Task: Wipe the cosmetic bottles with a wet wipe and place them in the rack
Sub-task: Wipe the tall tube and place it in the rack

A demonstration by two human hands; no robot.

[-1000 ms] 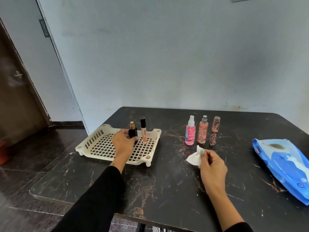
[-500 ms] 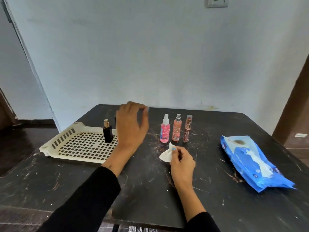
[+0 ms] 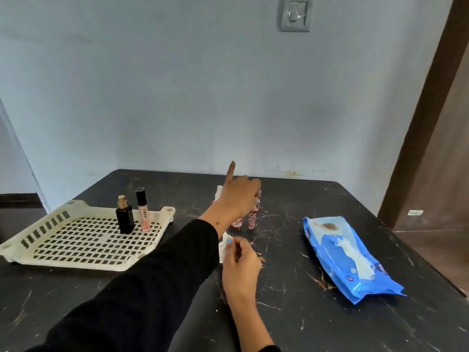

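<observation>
Head view: left hand (image 3: 238, 196) has left the cream plastic rack (image 3: 45, 224) and now curls around the pink bottles (image 3: 250, 219), whether gripping I cannot tell; right hand (image 3: 241, 268) below pinches the white wet wipe (image 3: 222, 246).

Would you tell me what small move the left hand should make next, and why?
Probably close the left hand on one of the unwiped bottles beneath it and lift it toward the wet wipe that the right hand pinches; the rack holds only two so far.

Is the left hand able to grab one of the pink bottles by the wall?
Probably yes. The left hand is already over the pink bottles, fingers curling near the tops, and nothing blocks it.
</observation>
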